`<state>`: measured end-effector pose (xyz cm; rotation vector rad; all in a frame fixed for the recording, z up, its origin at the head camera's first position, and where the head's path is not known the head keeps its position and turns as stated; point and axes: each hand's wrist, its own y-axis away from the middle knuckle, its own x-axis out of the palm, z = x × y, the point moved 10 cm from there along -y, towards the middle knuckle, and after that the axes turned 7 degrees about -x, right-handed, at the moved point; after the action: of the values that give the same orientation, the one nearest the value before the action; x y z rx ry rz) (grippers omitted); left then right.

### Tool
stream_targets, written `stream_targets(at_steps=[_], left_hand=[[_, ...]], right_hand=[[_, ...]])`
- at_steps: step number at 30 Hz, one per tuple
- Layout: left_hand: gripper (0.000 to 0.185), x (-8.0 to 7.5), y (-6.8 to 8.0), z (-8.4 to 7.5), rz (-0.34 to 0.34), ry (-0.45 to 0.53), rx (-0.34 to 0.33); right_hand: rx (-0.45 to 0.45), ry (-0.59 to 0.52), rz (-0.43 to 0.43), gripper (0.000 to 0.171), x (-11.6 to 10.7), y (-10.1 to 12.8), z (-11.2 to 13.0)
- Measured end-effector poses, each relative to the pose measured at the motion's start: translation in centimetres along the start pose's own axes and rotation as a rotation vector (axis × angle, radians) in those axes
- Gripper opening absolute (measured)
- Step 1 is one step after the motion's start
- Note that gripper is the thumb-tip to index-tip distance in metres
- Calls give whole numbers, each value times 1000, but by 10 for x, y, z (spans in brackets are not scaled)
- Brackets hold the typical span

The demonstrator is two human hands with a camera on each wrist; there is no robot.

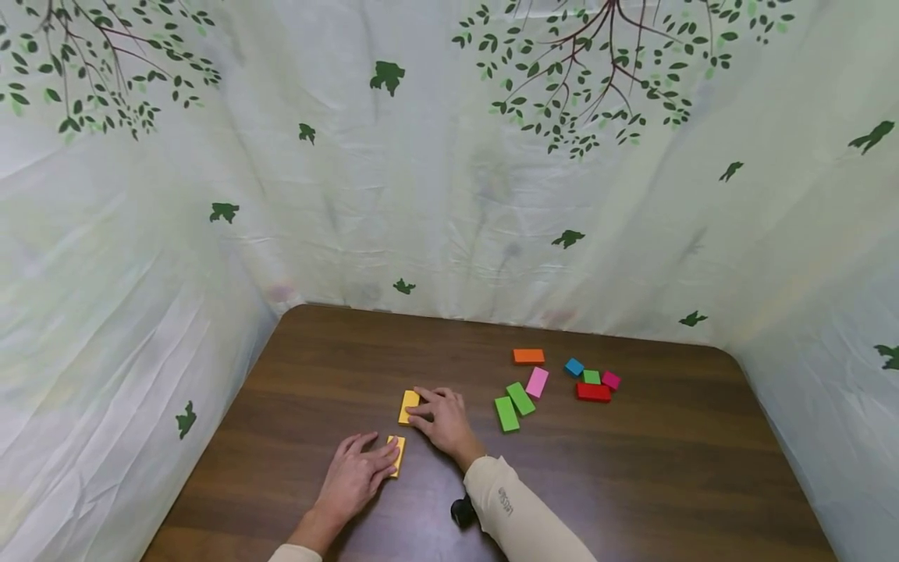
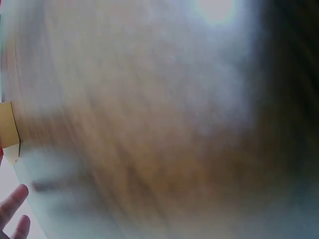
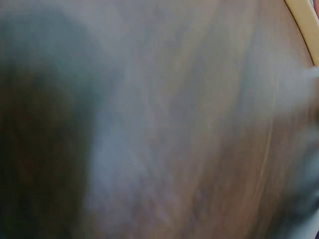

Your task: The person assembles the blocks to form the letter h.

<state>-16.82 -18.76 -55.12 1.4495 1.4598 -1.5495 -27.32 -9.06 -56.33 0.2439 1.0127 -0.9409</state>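
Note:
Two yellow blocks lie flat on the brown table (image 1: pixel 337 359). My right hand (image 1: pixel 438 417) rests with straight fingers on the farther yellow block (image 1: pixel 408 406). The nearer yellow block (image 1: pixel 398 454) lies under the fingertips of my left hand (image 1: pixel 354 472), which is flat on the table. In the left wrist view a yellow block edge (image 2: pixel 9 132) and fingertips (image 2: pixel 14 211) show at the left border; the remainder is blur. The right wrist view is blurred, with a yellow strip (image 3: pixel 304 25) at the top right.
To the right lie two green blocks (image 1: pixel 514 406), a pink block (image 1: pixel 537 382), an orange block (image 1: pixel 528 356), and a cluster of blue (image 1: pixel 573 366), small green (image 1: pixel 591 377), magenta (image 1: pixel 611 380) and red (image 1: pixel 593 392) blocks. A leaf-printed curtain (image 1: pixel 449 195) surrounds the table on three sides.

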Motion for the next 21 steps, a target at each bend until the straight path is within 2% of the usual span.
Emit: stream_targets(at_steps=[6, 14, 21], left_hand=[[31, -1, 0, -1, -30, 42, -4], [31, -2, -1, 0, -22, 43, -21], [30, -4, 0, -3, -35, 40, 1]], right_hand=[[-20, -11, -29, 19, 2, 4, 6], [-34, 12, -53, 20, 7, 6, 10], [-34, 10, -81, 18, 7, 9, 12]])
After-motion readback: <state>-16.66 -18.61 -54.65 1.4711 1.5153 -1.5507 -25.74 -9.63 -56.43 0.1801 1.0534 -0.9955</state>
